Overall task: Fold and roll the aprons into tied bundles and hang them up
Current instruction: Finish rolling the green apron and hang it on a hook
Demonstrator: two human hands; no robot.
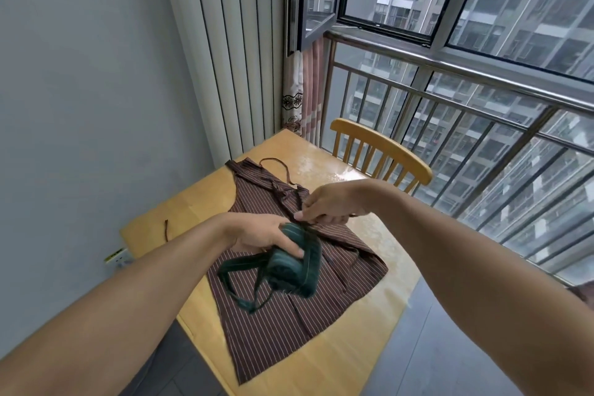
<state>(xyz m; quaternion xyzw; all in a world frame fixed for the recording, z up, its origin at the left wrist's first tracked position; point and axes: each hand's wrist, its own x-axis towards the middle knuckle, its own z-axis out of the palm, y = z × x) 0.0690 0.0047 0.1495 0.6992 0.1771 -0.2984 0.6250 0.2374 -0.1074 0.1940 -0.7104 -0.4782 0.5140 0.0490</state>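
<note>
Left hand grips rolled green apron bundle, fingers curled round it, held above tabletop. Right hand pinches green strap at bundle's top, thumb and fingers closed on it. Loose green ties dangle below bundle. Brown striped apron lies spread flat on tabletop beneath both hands. Wooden chair beyond table's far edge. No containers in view.

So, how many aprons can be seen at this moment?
2. A green apron is rolled into a bundle, held in the left hand above the table. A brown striped apron lies spread on the table beneath it. Others may be out of view.
</note>
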